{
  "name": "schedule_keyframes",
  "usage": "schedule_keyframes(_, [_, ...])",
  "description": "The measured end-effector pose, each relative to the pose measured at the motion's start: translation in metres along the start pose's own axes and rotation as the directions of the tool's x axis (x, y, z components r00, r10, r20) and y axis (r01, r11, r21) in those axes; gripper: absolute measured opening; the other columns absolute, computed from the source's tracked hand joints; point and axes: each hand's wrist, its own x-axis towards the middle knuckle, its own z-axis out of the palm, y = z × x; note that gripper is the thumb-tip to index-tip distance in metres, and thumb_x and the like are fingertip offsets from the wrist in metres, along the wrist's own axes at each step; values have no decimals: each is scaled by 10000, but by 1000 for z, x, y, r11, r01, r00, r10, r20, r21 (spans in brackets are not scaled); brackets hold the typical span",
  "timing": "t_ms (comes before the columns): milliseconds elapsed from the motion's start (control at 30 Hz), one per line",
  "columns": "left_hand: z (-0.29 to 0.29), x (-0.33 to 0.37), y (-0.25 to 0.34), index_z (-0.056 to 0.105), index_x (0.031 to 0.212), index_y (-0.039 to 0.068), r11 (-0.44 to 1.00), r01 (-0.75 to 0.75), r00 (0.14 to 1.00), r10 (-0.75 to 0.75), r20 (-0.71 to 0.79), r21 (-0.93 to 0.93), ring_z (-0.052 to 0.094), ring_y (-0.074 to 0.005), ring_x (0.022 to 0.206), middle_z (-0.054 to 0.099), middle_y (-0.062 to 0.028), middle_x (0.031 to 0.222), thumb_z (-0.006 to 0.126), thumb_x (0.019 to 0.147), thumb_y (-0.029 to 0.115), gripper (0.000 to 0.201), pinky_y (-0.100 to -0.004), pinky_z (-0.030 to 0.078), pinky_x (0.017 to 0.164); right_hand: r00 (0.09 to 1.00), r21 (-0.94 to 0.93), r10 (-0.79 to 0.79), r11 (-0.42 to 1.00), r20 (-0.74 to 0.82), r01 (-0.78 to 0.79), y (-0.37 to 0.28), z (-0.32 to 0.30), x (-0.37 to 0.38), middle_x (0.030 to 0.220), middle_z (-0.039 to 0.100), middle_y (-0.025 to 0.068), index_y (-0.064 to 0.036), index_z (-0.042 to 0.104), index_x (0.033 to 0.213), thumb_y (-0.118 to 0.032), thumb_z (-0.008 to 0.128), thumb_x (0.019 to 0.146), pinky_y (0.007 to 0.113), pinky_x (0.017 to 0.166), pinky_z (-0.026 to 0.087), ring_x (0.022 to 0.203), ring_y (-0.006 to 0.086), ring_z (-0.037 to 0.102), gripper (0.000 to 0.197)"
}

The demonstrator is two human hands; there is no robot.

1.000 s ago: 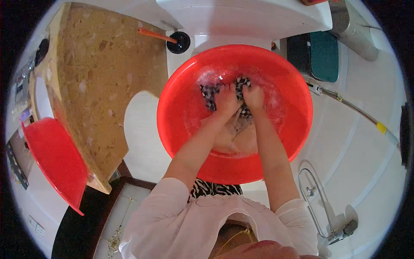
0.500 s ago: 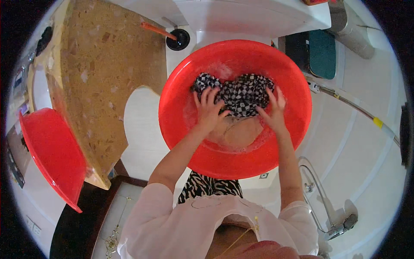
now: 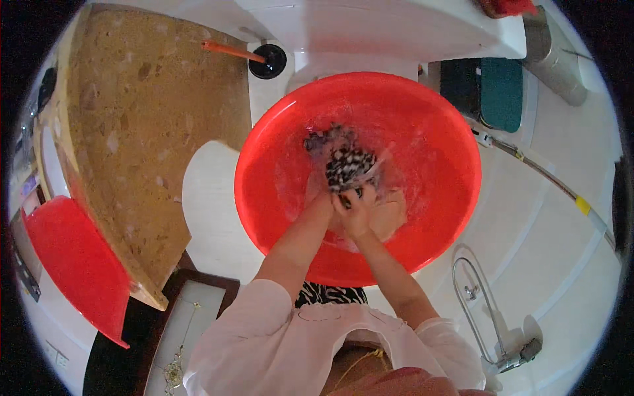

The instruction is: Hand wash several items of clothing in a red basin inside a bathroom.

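Observation:
A large red basin (image 3: 449,218) of sudsy water stands in front of me. In it lies a black-and-white checkered cloth (image 3: 350,166), bunched and partly under the water. My right hand (image 3: 356,210) is closed on the cloth's near edge, with a bit of the dark fabric showing between its fingers. Close beside it on the left, my left hand (image 3: 321,203) reaches into the water against the cloth; its fingers are hidden. A tan, rounded thing (image 3: 391,214) shows under the water beside my right hand; its kind is unclear.
A brown speckled counter (image 3: 152,119) lies left, with a second red basin (image 3: 79,264) by its near corner. A plunger (image 3: 267,61) stands behind the basin. To the right are a green-topped box (image 3: 500,96), a metal pole (image 3: 548,175) and a shower fitting (image 3: 518,356).
Both hands have come together at the near side of the cloth. The spread-out checkered cloth is now gathered into a bunch, and my right hand has closed on it.

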Motion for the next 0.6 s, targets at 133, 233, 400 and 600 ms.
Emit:
schedule_keyframes(133, [11,6,-8,364,1380,158,999,32,999,-32,-15,3,305,-395,1313,283,-192,1441,678,779,372,711,-598,327,999,999,-66,42,997,24,-41,9,9,44,863,556,137,-77,608,751,-211,778,646,477,806,406,871,339,545,241])
schedule_keyframes(233, [8,20,11,425,1338,130,996,64,998,-62,-31,57,325,-378,1300,334,-190,1409,663,779,391,662,-606,322,992,971,166,186,963,151,-210,33,10,82,793,572,144,-77,623,763,-263,748,677,440,701,449,746,328,562,240])
schedule_keyframes(400, [-25,43,72,537,1243,71,950,6,993,-41,107,312,353,-375,1275,408,-189,1355,698,751,402,614,-635,316,977,985,50,135,989,112,-141,75,14,138,1073,644,161,-84,668,912,-351,705,725,500,875,456,1055,335,594,328])
schedule_keyframes(600, [-78,24,67,630,1050,123,968,2,1000,-8,20,252,409,-361,1199,465,-167,1227,828,630,457,572,-579,367,927,971,-266,178,955,161,-131,84,-11,140,1139,613,147,-108,655,1003,-332,711,737,502,980,370,1079,354,555,353])
